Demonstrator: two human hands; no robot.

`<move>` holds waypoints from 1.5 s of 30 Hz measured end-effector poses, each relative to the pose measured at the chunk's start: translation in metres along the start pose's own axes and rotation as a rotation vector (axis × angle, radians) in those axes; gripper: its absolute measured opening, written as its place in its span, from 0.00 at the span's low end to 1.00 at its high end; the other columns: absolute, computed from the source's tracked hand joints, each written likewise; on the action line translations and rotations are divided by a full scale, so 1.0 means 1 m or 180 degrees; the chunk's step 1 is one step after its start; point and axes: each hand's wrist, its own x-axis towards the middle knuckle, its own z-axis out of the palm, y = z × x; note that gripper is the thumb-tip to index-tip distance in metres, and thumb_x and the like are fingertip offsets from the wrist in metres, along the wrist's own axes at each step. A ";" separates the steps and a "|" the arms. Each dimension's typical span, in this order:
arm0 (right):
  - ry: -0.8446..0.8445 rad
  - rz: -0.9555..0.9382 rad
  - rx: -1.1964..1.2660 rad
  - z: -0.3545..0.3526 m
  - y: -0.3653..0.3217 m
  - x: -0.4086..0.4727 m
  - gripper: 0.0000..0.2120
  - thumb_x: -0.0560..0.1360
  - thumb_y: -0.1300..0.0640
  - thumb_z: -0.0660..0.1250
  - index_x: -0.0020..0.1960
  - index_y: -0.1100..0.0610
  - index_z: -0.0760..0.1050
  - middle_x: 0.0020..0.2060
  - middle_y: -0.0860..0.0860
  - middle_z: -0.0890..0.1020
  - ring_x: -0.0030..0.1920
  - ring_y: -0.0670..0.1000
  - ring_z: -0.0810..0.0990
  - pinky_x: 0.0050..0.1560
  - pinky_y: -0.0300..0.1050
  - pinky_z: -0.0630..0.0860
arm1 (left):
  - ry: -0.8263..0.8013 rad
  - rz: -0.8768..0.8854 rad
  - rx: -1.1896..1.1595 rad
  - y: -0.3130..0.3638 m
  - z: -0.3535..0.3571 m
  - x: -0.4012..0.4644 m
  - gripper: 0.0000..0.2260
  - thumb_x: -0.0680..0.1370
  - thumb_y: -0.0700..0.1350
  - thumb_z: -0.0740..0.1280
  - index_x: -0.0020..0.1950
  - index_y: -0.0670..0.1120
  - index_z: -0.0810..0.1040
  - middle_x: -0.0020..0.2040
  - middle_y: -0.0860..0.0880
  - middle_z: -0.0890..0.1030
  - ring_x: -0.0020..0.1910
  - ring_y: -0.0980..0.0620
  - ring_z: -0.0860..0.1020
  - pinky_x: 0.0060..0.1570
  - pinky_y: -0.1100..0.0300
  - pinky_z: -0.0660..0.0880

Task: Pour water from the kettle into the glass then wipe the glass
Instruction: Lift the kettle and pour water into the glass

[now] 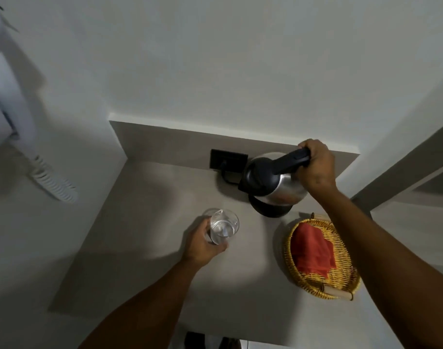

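Note:
A clear glass [224, 229] stands on the grey counter [145, 222], and my left hand [202, 244] is wrapped around its left side. The steel kettle [273, 182] with a black lid and handle is tilted slightly over its black base [270, 210] at the back of the counter. My right hand [316, 167] grips the kettle's handle from the right. An orange-red cloth [312, 250] lies folded in a wicker basket [346, 285] to the right of the glass. Whether the glass holds water I cannot make out.
A black wall socket [228, 159] with the kettle's cord sits just behind the kettle. The counter's left edge drops off beside a white wall. A white ribbed hose [51, 182] hangs at the far left.

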 end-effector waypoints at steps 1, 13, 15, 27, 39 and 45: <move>-0.0041 -0.0317 -0.0170 -0.002 -0.012 -0.001 0.16 0.64 0.70 0.73 0.42 0.53 0.72 0.41 0.51 0.76 0.44 0.52 0.73 0.43 0.41 0.72 | -0.0018 -0.0011 -0.0005 0.001 0.000 0.000 0.34 0.62 0.33 0.83 0.66 0.41 0.77 0.57 0.46 0.83 0.53 0.51 0.81 0.46 0.79 0.72; -0.0500 -0.2018 -0.1111 0.008 -0.076 -0.037 0.05 0.70 0.59 0.68 0.44 0.54 0.73 0.41 0.53 0.76 0.47 0.56 0.70 0.55 0.57 0.66 | -0.0088 -0.0151 -0.0027 0.006 -0.006 -0.004 0.26 0.63 0.35 0.82 0.58 0.43 0.79 0.44 0.58 0.80 0.40 0.64 0.78 0.39 0.80 0.71; -0.0563 -0.2085 -0.1191 0.010 -0.081 -0.040 0.06 0.70 0.59 0.69 0.44 0.54 0.73 0.42 0.53 0.76 0.48 0.56 0.71 0.56 0.56 0.65 | -0.0115 -0.0168 -0.0030 0.006 -0.006 -0.005 0.25 0.62 0.34 0.82 0.57 0.42 0.79 0.42 0.62 0.78 0.39 0.72 0.78 0.38 0.81 0.70; -0.0581 -0.2386 -0.1471 0.003 -0.103 -0.044 0.08 0.69 0.61 0.73 0.46 0.57 0.76 0.43 0.56 0.77 0.49 0.59 0.73 0.58 0.60 0.65 | -0.0110 -0.0206 0.0009 -0.001 -0.003 -0.002 0.29 0.61 0.38 0.84 0.59 0.47 0.79 0.49 0.53 0.82 0.46 0.55 0.79 0.39 0.81 0.71; -0.0430 -0.2605 -0.1481 -0.001 -0.117 -0.040 0.05 0.71 0.64 0.70 0.46 0.58 0.76 0.41 0.56 0.76 0.48 0.59 0.72 0.57 0.60 0.65 | -0.0095 -0.0185 0.0015 0.000 -0.002 -0.002 0.33 0.62 0.36 0.83 0.65 0.42 0.77 0.50 0.51 0.80 0.47 0.53 0.77 0.39 0.84 0.68; -0.0419 -0.2576 -0.1545 -0.002 -0.119 -0.039 0.05 0.71 0.63 0.70 0.47 0.58 0.77 0.42 0.55 0.77 0.48 0.59 0.73 0.58 0.59 0.63 | -0.0107 -0.0216 -0.0017 0.004 -0.002 -0.002 0.34 0.62 0.34 0.83 0.66 0.40 0.76 0.50 0.51 0.79 0.47 0.54 0.77 0.39 0.83 0.69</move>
